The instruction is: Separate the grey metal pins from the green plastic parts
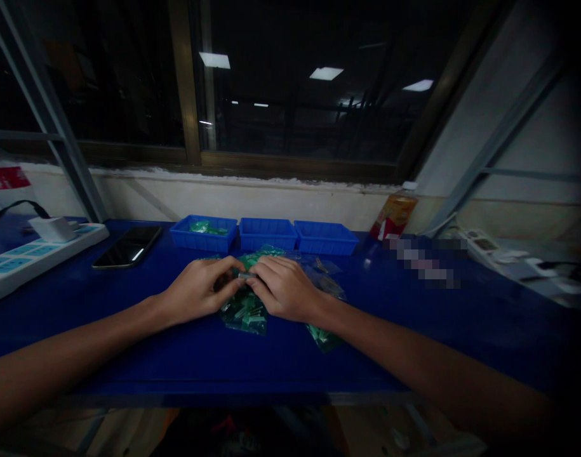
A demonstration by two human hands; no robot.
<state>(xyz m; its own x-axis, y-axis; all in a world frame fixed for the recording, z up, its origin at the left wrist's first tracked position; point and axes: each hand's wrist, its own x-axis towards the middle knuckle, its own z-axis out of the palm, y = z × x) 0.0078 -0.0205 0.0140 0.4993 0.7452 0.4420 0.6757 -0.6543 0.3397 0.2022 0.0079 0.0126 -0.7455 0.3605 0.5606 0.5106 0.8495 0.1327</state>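
My left hand (202, 287) and my right hand (287, 287) meet over the middle of the blue table. A small grey rod-like piece (245, 276) is pinched between the fingertips of both hands; its exact kind is too small and dark to make out. Under and around the hands lie clear plastic bags (246, 320) with several slim green pieces in them. Another bag with green pieces (324, 337) shows below my right wrist, and a clear bag with greyish contents (331, 279) lies behind that wrist. My hands partly cover the bags.
Three blue bins stand in a row at the back: the left bin (202, 241) holds green pieces, beside the middle bin (268, 240) and right bin (326, 242). A phone (127, 246) and power strip (42, 251) lie left. A drink bottle (394, 216) stands back right.
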